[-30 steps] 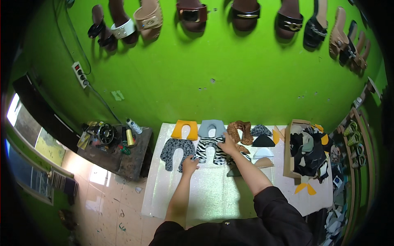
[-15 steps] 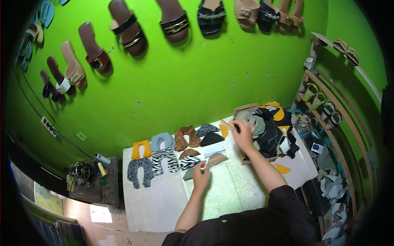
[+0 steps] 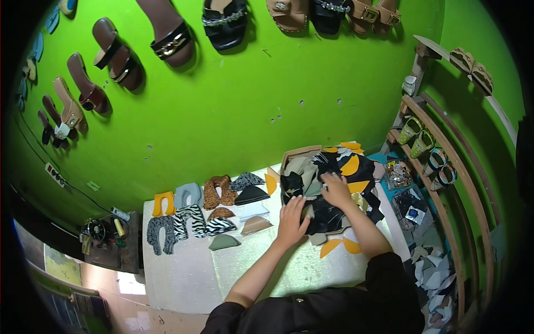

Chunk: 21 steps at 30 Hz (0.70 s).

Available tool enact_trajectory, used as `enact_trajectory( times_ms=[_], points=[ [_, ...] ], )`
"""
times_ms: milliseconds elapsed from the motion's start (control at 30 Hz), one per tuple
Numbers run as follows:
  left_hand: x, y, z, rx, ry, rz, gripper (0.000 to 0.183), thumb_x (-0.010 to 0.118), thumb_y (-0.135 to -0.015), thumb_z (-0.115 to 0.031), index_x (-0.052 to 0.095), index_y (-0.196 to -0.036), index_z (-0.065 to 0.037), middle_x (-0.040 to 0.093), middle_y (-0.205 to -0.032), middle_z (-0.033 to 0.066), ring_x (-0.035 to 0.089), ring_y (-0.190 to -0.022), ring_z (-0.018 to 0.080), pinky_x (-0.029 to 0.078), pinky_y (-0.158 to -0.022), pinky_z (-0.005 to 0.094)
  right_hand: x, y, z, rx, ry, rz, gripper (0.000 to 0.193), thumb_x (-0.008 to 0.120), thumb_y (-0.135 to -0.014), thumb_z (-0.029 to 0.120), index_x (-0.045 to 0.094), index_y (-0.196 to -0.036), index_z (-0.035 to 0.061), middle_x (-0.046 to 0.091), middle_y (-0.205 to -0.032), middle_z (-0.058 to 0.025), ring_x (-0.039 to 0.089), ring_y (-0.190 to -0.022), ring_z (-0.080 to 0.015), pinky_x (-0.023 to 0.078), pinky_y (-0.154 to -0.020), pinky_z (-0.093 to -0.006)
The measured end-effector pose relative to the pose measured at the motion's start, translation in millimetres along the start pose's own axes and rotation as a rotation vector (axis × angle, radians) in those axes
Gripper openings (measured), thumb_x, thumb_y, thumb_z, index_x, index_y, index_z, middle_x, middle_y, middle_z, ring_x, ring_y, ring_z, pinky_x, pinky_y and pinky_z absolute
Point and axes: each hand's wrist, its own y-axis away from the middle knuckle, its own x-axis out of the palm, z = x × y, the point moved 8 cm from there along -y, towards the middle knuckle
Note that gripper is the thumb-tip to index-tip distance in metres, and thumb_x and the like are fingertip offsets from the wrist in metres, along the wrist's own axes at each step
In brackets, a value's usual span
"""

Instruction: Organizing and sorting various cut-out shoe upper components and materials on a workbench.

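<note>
A shallow cardboard box (image 3: 302, 150) on the white table is heaped with material scraps, mostly black pieces (image 3: 325, 221), with grey-green scraps (image 3: 300, 167) and yellow pieces (image 3: 350, 165) among them. My left hand (image 3: 290, 224) rests at the box's near left side, fingers stretched out over the scraps. Deeper in the heap, my right hand (image 3: 336, 192) lies on black scraps with its fingers apart. Neither hand visibly grips a piece. To the left sit sorted piles: zebra-print pieces (image 3: 189, 221), brown leopard-print pieces (image 3: 218, 192), a black stack (image 3: 251, 195), a tan piece (image 3: 256, 225) and a green piece (image 3: 225, 241).
Loose yellow pieces (image 3: 331, 247) lie on the white table (image 3: 194, 278) in front of the box. A wooden rack (image 3: 445, 167) with sandals stands at the right, above more scraps (image 3: 431, 267). A sewing machine (image 3: 97, 229) is at the left. Sandals hang on the green wall (image 3: 222, 106).
My left hand has moved right from the sorted pieces to the box. My right hand has gone from the box's left edge into the heap. The view has shifted right.
</note>
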Motion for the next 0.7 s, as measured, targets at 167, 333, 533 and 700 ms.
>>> enact_trajectory(
  times_ms=[167, 333, 533, 700],
  points=[
    [60, -9, 23, -0.087, -0.123, 0.246, 0.053, 0.045, -0.090, -0.032, 0.035, -0.136, -0.009, 0.036, -0.140, 0.0139, 0.028, -0.133, 0.0298, 0.018, -0.104, 0.0568, -20, 1, 18, -0.173, 0.099, -0.130, 0.039, 0.049, -0.084, 0.032, 0.058, -0.115, 0.0107, 0.058, -0.116, -0.0151, 0.051, -0.114, -0.0307, 0.025, -0.100, -0.0575],
    [91, 6, 41, -0.178, -0.180, 0.453, 0.047, 0.039, -0.093, -0.037, 0.042, -0.134, -0.015, 0.032, -0.144, 0.0108, 0.025, -0.135, 0.0265, 0.013, -0.104, 0.0617, -50, -59, -30, 0.141, -0.139, -0.226, 0.032, 0.052, -0.085, 0.034, 0.058, -0.106, 0.0110, 0.063, -0.102, -0.0108, 0.058, -0.099, -0.0292, 0.027, -0.097, -0.0589],
    [84, 8, 36, -0.187, -0.160, 0.406, 0.045, 0.042, -0.092, -0.033, 0.045, -0.132, -0.012, 0.037, -0.141, 0.0117, 0.027, -0.134, 0.0272, 0.014, -0.105, 0.0590, 7, -113, -46, 0.294, 0.031, 0.138, 0.060, 0.051, -0.085, 0.042, 0.040, -0.132, 0.0050, 0.046, -0.132, -0.0162, 0.045, -0.121, -0.0305, 0.026, -0.101, -0.0574],
    [73, 8, 34, -0.177, -0.141, 0.330, 0.041, 0.044, -0.090, -0.028, 0.050, -0.126, -0.009, 0.043, -0.136, 0.0122, 0.033, -0.131, 0.0271, 0.018, -0.105, 0.0580, 48, -135, -76, 0.320, -0.272, 0.268, 0.058, 0.040, -0.089, 0.042, 0.040, -0.130, 0.0007, 0.049, -0.124, -0.0252, 0.048, -0.114, -0.0399, 0.038, -0.097, -0.0450]
  ],
)
